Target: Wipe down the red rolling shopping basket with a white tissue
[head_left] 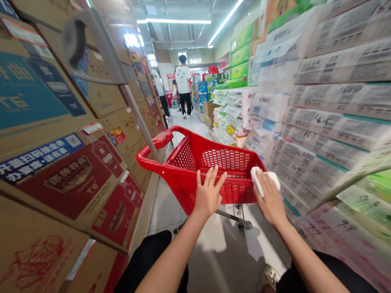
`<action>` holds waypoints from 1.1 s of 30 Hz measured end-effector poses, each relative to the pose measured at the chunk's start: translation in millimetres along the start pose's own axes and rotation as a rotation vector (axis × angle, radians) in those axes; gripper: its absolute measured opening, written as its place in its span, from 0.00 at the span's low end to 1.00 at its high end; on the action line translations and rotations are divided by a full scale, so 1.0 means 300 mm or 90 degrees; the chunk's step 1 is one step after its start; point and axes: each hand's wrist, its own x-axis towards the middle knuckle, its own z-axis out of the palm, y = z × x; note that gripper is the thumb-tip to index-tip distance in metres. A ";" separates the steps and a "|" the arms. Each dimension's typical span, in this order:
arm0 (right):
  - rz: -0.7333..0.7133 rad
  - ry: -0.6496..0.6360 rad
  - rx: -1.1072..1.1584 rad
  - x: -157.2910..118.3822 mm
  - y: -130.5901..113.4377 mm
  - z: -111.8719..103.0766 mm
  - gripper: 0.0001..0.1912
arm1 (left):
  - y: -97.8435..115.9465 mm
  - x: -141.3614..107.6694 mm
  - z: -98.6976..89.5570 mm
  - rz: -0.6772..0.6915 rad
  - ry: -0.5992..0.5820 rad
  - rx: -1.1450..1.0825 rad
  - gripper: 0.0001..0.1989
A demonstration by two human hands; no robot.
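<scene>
Liquor cartons (70, 175) and blurred tissue packs (330, 106) wall the supermarket aisle (220, 264), a person (183, 81) ahead. Before me stands a red shopping cart (177, 191), its grey handle (104, 44) blocking some cartons. My left hand (208, 198) spreads its fingers over the near side; my right hand (271, 205) partly hides a white cloth (255, 179) there, fingers close together, thumb unseen, so I can't tell whether they pinch it

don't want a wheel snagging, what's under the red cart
A metal bar, wheels and tiled floor show under the red cart. The left forearm covers part between the wheels; the cart's body hides its far underside.
</scene>
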 end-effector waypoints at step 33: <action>0.011 -0.006 -0.013 0.041 -0.118 0.021 0.37 | -0.019 0.016 0.005 0.015 0.008 0.002 0.44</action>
